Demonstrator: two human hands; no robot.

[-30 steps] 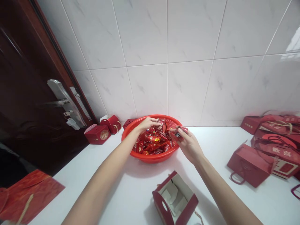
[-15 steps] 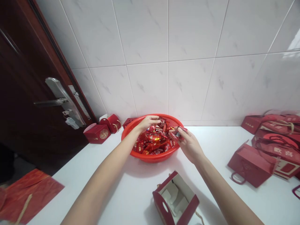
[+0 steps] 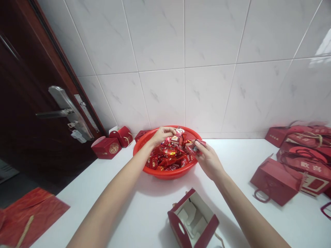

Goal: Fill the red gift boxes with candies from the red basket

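A red plastic basket (image 3: 165, 174) holds a heap of red-wrapped candies (image 3: 168, 159). Over its far side, my left hand (image 3: 164, 135) pinches a wrapped candy (image 3: 180, 131) with a pale label. At the basket's right rim my right hand (image 3: 208, 158) is closed on a dark red wrapped candy (image 3: 193, 147), held between thumb and fingers. Between my forearms stands an open dark red gift box (image 3: 192, 220), its pale inside facing up with flaps at the bottom and a cord at its side.
Small red boxes (image 3: 106, 147) stand by the wall at left. Several red gift boxes (image 3: 279, 181) with handles crowd the right side. A red bag (image 3: 33, 217) lies at the front left, near the dark door (image 3: 23, 86). Tiled wall (image 3: 165, 96) bounds the white table (image 3: 124, 213).
A candy with a pale label now shows at my left fingertips, where the fingers were over the heap before. My right hand keeps its candy in nearly the same place.
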